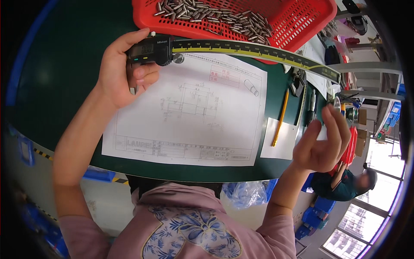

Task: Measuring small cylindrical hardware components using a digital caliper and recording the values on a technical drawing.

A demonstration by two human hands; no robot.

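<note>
My left hand (pixel 125 69) is closed around the display body of a digital caliper (pixel 155 49), thumb on top and fingers curled below. The caliper's long scale beam (pixel 250 47) stretches rightward above a technical drawing (pixel 189 134) on white paper. My right hand (pixel 325 140) is raised at the right of the table, fingers loosely bent and thumb apart; nothing shows between them. A yellow pencil (pixel 281 116) rests on a small white sheet (pixel 269 146) left of that hand. Beyond the caliper sits a red perforated basket (pixel 297 26) with many small metal pins (pixel 215 16).
The green tabletop (pixel 56 86) curves along its front edge. A dark pen-like tool (pixel 311 105) and a black clip-like item (pixel 297 82) lie at the right. Further right, another person (pixel 345 183) handles a red basket (pixel 351 144). Clear plastic bagging (pixel 243 194) is below the table edge.
</note>
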